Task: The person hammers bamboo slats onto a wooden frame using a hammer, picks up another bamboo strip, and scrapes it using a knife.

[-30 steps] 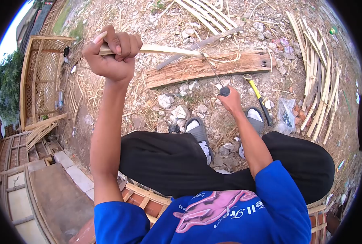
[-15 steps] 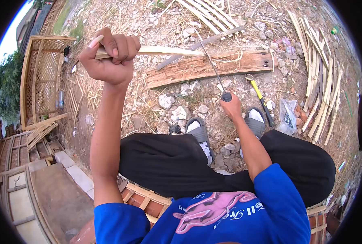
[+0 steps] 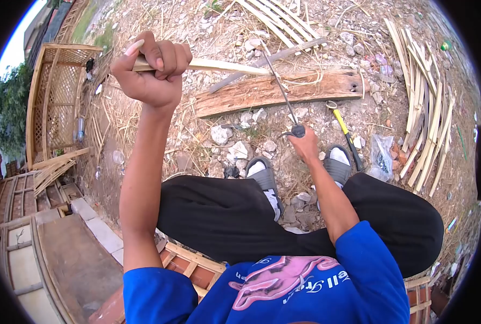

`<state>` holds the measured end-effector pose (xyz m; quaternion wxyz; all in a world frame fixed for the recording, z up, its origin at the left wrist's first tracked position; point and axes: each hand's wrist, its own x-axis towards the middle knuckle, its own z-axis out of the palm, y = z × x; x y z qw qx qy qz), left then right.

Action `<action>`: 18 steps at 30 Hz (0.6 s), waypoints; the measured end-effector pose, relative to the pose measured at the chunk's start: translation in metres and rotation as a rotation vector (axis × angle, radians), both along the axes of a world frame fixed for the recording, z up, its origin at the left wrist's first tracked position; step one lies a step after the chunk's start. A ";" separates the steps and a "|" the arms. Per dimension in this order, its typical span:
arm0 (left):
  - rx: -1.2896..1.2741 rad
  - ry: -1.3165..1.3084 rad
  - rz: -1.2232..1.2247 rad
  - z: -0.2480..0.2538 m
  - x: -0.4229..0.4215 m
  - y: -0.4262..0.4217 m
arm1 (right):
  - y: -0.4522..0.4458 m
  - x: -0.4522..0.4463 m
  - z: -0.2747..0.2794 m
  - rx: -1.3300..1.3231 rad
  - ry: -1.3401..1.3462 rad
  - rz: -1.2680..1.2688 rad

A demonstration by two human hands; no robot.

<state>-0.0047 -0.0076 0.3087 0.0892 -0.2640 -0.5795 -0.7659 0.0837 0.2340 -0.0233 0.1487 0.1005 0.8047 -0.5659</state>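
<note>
My left hand [image 3: 157,73] is raised at the upper left, fingers wrapped round one end of a pale wooden strip [image 3: 219,65]. The strip reaches right, and its far end meets the blade of a machete [image 3: 281,89] over a thick weathered board [image 3: 240,99]. Seen nearly edge-on, the machete looks like a thin dark line. My right hand [image 3: 306,144] grips its dark handle in front of my feet, and the fingers are partly hidden. Behind the blade a grey stick [image 3: 229,80] lies slanting across the board's far side.
A yellow-and-black hammer [image 3: 344,127] lies right of the board, near a clear plastic bag [image 3: 381,156]. Piled wooden strips [image 3: 429,119] are at the right, with more strips [image 3: 278,24] at the top. A lattice frame [image 3: 54,102] stands left. Stones and straw cover the ground.
My left hand has shifted slightly right with the strip. My right hand and the machete handle have moved a little left, and the strip's far end still meets the blade.
</note>
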 end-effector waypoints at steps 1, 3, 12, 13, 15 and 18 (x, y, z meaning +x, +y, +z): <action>0.002 -0.011 0.010 -0.001 0.002 0.000 | -0.003 0.003 0.011 0.009 0.011 -0.006; 0.001 -0.003 0.008 0.000 0.000 0.001 | -0.012 0.000 0.025 -0.015 0.092 0.017; 0.019 -0.041 0.088 -0.002 0.003 -0.003 | -0.016 0.004 0.015 0.023 0.196 0.005; 0.023 -0.059 0.104 -0.002 0.006 -0.004 | -0.017 0.004 0.015 0.004 0.178 0.012; -0.006 -0.047 0.098 -0.002 0.011 -0.004 | -0.015 0.006 0.021 -0.006 0.141 0.015; -0.013 -0.046 0.083 0.001 0.013 -0.001 | -0.016 0.012 0.043 -0.003 0.156 -0.004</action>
